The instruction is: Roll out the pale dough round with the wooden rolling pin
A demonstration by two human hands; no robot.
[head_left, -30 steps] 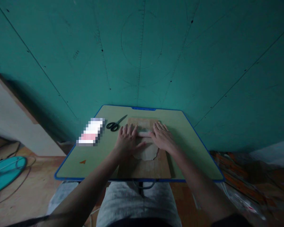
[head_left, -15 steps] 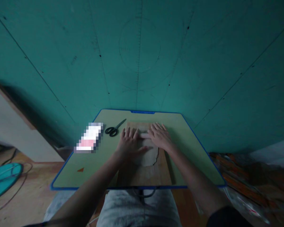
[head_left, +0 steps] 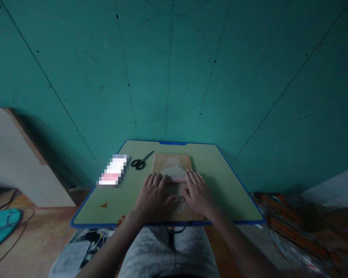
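Observation:
A pale rolling pin (head_left: 176,179) lies crosswise over a flat sheet of dough (head_left: 173,171) on a wooden board (head_left: 186,159). My left hand (head_left: 151,196) is on the pin's left end, fingers bent over it and thumb stretched toward the middle. At the right end, my right hand (head_left: 197,193) bears on the pin with its fingers over the top. Dough shows beyond the pin and a little between the thumbs; the hands cover both ends of the pin.
Black-handled scissors (head_left: 139,164) lie left of the board. A blurred-out phone-like rectangle (head_left: 114,170) and a small orange-brown scrap (head_left: 103,205) are farther left. The blue-edged table (head_left: 229,193) stands against a green wall (head_left: 249,77).
Both hands have drawn the rolling pin toward me, from the far part of the dough. More dough and board now show beyond it. The camera view has tilted slightly upward.

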